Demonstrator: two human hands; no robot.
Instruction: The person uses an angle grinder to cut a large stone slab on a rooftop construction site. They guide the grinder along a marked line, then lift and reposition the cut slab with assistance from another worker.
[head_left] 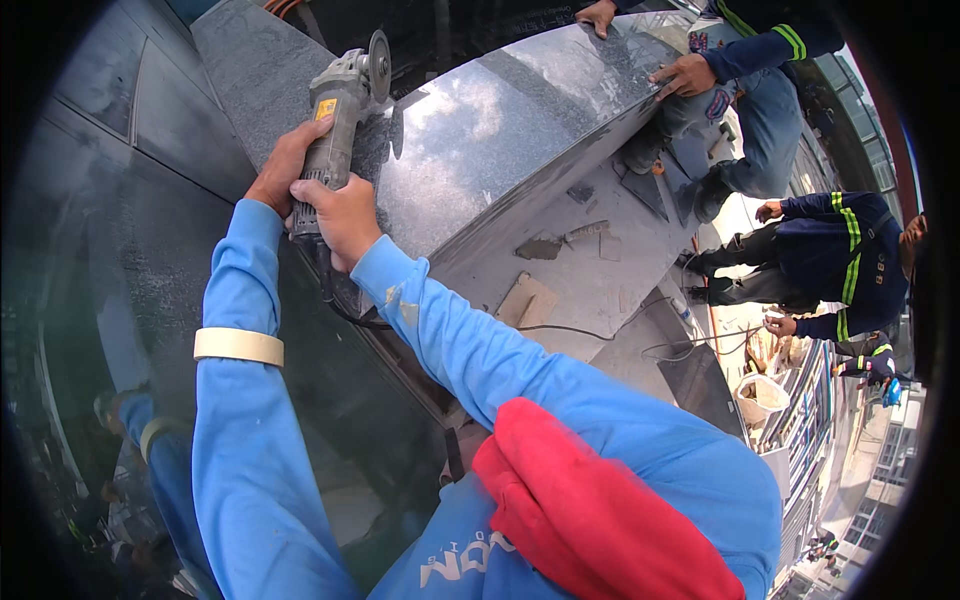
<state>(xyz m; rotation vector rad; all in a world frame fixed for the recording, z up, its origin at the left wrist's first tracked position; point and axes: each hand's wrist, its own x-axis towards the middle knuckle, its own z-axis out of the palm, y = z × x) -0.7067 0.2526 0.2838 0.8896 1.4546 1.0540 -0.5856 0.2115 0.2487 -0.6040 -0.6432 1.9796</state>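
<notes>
Both my hands are closed around a grey angle grinder (338,125) with a yellow label. My left hand (283,168) wraps its body from the left, the thumb along the casing. My right hand (345,218) grips the rear end near the cord. The grinder's round disc (380,66) stands on edge at the far end, close to the edge of a speckled grey stone slab (470,135). Whether the disc touches the stone, I cannot tell. A roll of pale tape (240,346) sits around my left forearm.
A co-worker's hand (686,76) rests on the slab's far right end. Another person (845,255) in a striped dark jacket stands at right. A black cord (565,328) crosses the dusty floor (600,285) with stone scraps. Reflective dark panels (110,250) rise on my left.
</notes>
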